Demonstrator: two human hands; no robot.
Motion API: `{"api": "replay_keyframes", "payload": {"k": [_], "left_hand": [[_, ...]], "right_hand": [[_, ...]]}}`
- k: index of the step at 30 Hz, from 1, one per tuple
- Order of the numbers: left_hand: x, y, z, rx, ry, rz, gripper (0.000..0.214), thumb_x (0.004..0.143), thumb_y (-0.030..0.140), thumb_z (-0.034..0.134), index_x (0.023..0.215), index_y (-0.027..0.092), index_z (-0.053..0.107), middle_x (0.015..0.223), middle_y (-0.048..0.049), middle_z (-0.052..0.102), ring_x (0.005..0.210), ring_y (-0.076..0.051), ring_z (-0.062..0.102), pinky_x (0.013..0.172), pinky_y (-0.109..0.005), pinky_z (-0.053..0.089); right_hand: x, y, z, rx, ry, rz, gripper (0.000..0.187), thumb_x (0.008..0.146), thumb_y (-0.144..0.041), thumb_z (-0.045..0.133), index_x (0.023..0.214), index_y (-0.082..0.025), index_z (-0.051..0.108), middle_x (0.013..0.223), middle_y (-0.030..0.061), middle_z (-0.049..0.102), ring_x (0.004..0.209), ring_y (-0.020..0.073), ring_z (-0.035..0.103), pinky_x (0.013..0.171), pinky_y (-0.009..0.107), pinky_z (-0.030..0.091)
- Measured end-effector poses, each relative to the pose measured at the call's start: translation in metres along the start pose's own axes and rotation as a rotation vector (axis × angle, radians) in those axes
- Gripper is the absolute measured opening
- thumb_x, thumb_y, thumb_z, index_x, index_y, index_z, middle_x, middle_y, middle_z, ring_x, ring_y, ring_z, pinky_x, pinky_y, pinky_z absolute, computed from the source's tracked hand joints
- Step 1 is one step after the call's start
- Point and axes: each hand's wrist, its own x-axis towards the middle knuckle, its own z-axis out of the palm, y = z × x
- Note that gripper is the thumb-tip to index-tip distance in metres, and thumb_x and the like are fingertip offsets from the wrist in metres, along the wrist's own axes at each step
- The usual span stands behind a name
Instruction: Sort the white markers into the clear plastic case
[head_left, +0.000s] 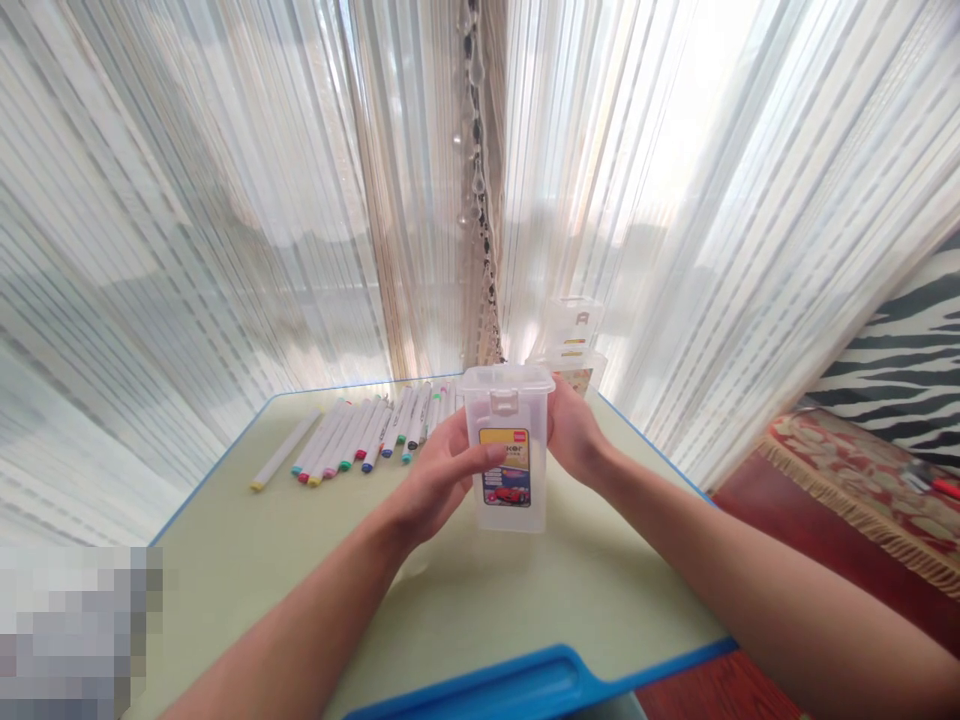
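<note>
A clear plastic marker box [486,412] stands upright in front of me at the middle of the table, its lid down. Its front label [511,478] shows a red car. My left hand [439,470] is closed round the box's left side, thumb across the label. At the upper right side, under the lid's rim, my right hand [574,432] grips the box, with its fingertips hidden behind it. Left of the box lie several white markers [375,425] with coloured ends, side by side in a row. The box hides part of that row.
Behind my right hand stand other clear plastic containers [575,325]. The pale green table [247,570] has a blue edge, with a blue tray-like strip [480,690] at the front. Sheer curtains [247,200] hang behind. At right is a patterned, fringed cloth [862,480].
</note>
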Motion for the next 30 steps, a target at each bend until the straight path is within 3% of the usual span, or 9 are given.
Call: {"api": "replay_keyframes", "payload": {"k": [5, 11, 15, 19, 24, 27, 30], "left_hand": [[0.004, -0.004, -0.003, 0.017, 0.117, 0.047, 0.055, 0.085, 0.042, 0.076, 0.129, 0.016, 0.059, 0.120, -0.0152, 0.073, 0.108, -0.030, 0.070, 0.094, -0.041, 0.054], [0.007, -0.005, -0.008, 0.434, 0.516, 0.288, 0.056, 0.086, 0.052, 0.074, 0.129, 0.022, 0.057, 0.121, -0.0102, 0.066, 0.099, -0.022, 0.066, 0.079, -0.031, 0.053], [0.005, -0.002, -0.009, 0.707, 0.635, 0.384, 0.046, 0.100, 0.052, 0.052, 0.135, 0.023, 0.059, 0.123, -0.0098, 0.063, 0.109, -0.024, 0.059, 0.095, -0.036, 0.045], [-0.002, 0.008, -0.006, 0.943, 0.604, 0.406, 0.054, 0.104, 0.054, 0.032, 0.136, 0.021, 0.060, 0.128, -0.0132, 0.057, 0.128, -0.029, 0.045, 0.112, -0.044, 0.032], [-0.008, 0.017, -0.006, 1.041, 0.508, 0.488, 0.074, 0.092, 0.074, 0.042, 0.139, 0.018, 0.056, 0.134, -0.0152, 0.051, 0.133, -0.034, 0.038, 0.117, -0.047, 0.028], [-0.008, 0.014, -0.009, 0.972, 0.533, 0.479, 0.072, 0.093, 0.074, 0.041, 0.140, 0.021, 0.058, 0.140, -0.0142, 0.049, 0.138, -0.034, 0.036, 0.120, -0.047, 0.024], [-0.003, 0.006, -0.014, 0.758, 0.639, 0.468, 0.062, 0.098, 0.063, 0.042, 0.139, 0.021, 0.059, 0.140, -0.0125, 0.053, 0.138, -0.033, 0.041, 0.119, -0.045, 0.028]], "right_hand": [[-0.003, -0.010, 0.003, 0.076, 0.056, 0.046, 0.040, 0.085, -0.058, 0.053, 0.078, -0.020, 0.064, 0.051, 0.0016, 0.061, 0.042, 0.0175, 0.053, 0.042, 0.027, 0.040], [-0.004, -0.016, 0.003, 0.108, 0.120, -0.036, 0.026, 0.080, -0.047, 0.057, 0.080, -0.022, 0.056, 0.057, -0.0004, 0.061, 0.039, 0.0137, 0.048, 0.039, 0.026, 0.038], [-0.011, -0.017, 0.010, 0.087, 0.123, -0.090, 0.024, 0.081, -0.043, 0.064, 0.083, -0.020, 0.056, 0.068, 0.0027, 0.070, 0.040, 0.0116, 0.051, 0.041, 0.026, 0.038], [-0.021, -0.018, 0.018, 0.043, 0.066, -0.163, 0.031, 0.083, -0.047, 0.070, 0.090, -0.020, 0.057, 0.073, 0.0006, 0.070, 0.041, 0.0116, 0.056, 0.042, 0.025, 0.038], [-0.030, -0.017, 0.023, -0.006, -0.015, -0.225, 0.030, 0.082, -0.043, 0.073, 0.092, -0.021, 0.055, 0.066, -0.0052, 0.061, 0.043, 0.0142, 0.062, 0.042, 0.025, 0.039], [-0.032, -0.014, 0.023, -0.034, -0.066, -0.240, 0.029, 0.084, -0.039, 0.073, 0.095, -0.022, 0.052, 0.071, -0.0040, 0.066, 0.045, 0.0139, 0.064, 0.043, 0.024, 0.041], [-0.033, -0.010, 0.023, -0.092, -0.104, -0.246, 0.028, 0.084, -0.037, 0.073, 0.094, -0.021, 0.052, 0.077, -0.0026, 0.068, 0.047, 0.0143, 0.067, 0.043, 0.024, 0.044]]}}
